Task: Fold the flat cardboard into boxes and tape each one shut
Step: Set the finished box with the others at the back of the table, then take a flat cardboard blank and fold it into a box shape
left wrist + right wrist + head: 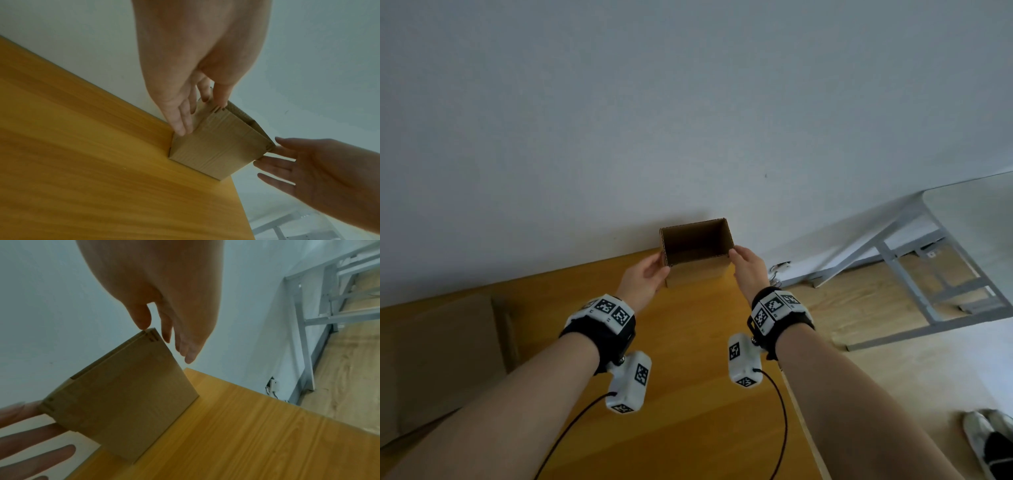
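A small brown cardboard box point(697, 274) stands upright with its top open at the far right corner of the wooden table point(688, 377), close to the wall. My left hand point(654, 270) lies against its left wall with straight fingers point(180, 123), the thumb up at the near top corner. My right hand point(743, 263) is at the right wall, fingers straight and spread. Its thumb tip touches the top corner point(144, 324), and the other fingers point(189, 353) hang just off the side. The box point(218, 146) rests on the table point(82, 162). No tape is in view.
Flat cardboard point(445, 359) lies on the left of the table. The table's right edge point(801, 421) runs just right of my right arm. Beyond it are a wooden floor, a grey metal table frame point(914, 284), a wall socket with cables point(779, 267) and shoes point(989, 442).
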`<action>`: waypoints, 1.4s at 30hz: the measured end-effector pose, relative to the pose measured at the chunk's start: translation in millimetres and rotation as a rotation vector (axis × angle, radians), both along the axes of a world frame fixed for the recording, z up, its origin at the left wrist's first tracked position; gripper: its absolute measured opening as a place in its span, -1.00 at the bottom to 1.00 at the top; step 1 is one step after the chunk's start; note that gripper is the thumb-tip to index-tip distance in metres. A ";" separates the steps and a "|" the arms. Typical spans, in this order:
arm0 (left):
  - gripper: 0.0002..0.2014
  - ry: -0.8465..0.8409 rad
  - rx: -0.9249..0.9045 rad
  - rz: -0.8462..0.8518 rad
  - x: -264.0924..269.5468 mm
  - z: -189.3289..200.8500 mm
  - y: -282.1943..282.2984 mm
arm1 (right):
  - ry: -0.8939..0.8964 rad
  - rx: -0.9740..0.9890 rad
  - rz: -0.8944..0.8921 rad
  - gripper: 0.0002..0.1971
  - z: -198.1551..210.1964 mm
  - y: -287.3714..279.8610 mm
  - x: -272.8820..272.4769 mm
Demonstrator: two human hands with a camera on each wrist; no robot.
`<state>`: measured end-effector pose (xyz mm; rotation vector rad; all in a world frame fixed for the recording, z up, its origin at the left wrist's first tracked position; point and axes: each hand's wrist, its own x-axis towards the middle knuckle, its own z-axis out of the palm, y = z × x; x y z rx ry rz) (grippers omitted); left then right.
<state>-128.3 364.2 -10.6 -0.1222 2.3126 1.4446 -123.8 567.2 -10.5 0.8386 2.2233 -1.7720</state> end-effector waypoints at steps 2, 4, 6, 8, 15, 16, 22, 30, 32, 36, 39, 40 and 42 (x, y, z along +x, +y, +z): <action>-0.50 0.020 -0.038 -0.005 4.2 3.4 -7.2 | 0.023 0.080 0.037 -0.55 7.5 -0.1 2.9; -0.54 0.053 -0.094 -0.014 8.3 9.3 -18.1 | 0.048 0.134 0.048 -0.52 16.3 -1.5 7.7; -0.58 0.100 -0.157 -0.033 11.8 17.3 -31.7 | 0.080 0.172 0.056 -0.52 26.7 -5.1 13.0; -0.61 0.155 -0.221 -0.063 15.6 26.7 -47.3 | 0.118 0.193 0.066 -0.53 39.6 -12.6 17.7; -0.64 0.244 -0.282 -0.066 41.9 56.7 -114.8 | 0.191 0.227 0.207 -0.54 72.2 -77.3 41.1; -0.65 0.258 -0.290 -0.060 46.5 59.8 -126.1 | 0.196 0.242 0.236 -0.55 74.8 -90.0 44.9; -0.64 0.274 -0.461 -0.083 84.5 69.4 -202.5 | 0.188 0.425 0.443 -0.56 75.0 -170.7 70.1; -0.61 0.177 -0.717 -0.158 132.3 61.7 -306.3 | 0.124 0.772 0.792 -0.57 63.8 -268.2 101.0; -0.60 0.153 -0.722 -0.154 141.2 58.6 -326.1 | 0.110 0.794 0.829 -0.57 60.1 -285.8 105.6; -0.61 0.091 -0.688 -0.095 156.3 47.5 -362.9 | 0.098 0.835 0.893 -0.57 53.9 -317.0 111.5; -0.61 0.053 -0.721 -0.114 164.3 41.1 -382.2 | 0.063 0.865 0.935 -0.57 48.0 -337.3 114.9; -0.60 0.045 -0.748 -0.130 165.8 39.5 -387.3 | 0.051 0.876 0.952 -0.57 46.1 -343.2 115.8; -0.59 0.033 -0.771 -0.148 168.8 34.4 -396.0 | 0.031 0.896 0.979 -0.58 42.4 -353.9 117.5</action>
